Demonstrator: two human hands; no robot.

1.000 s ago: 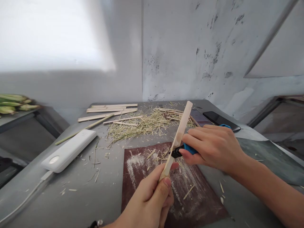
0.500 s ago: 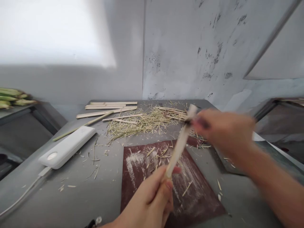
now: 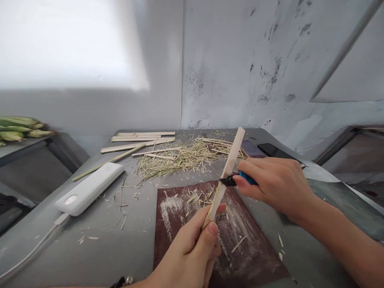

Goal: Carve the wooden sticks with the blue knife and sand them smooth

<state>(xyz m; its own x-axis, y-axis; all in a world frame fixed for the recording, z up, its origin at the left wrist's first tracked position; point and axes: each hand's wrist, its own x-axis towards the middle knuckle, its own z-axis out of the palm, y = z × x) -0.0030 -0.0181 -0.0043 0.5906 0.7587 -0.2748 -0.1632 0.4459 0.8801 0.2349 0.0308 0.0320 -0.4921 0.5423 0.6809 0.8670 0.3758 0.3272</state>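
My left hand is closed round the lower end of a pale bamboo strip, which slants up and away to the right. In my right hand is a utility knife with a blue handle. Its dark front end lies across the strip around mid-length, touching it. Below both hands a dark red sheet of sandpaper lies on the table, dusted with pale powder and scattered shavings.
A heap of thin shavings lies beyond the sandpaper, with several bamboo strips at the back left. A white power bank with a cable sits left. A dark phone lies at the back right. Green stalks rest on a side table.
My right hand has drawn the knife down along the strip, from near its top end to about its middle. My left hand still grips the lower end.
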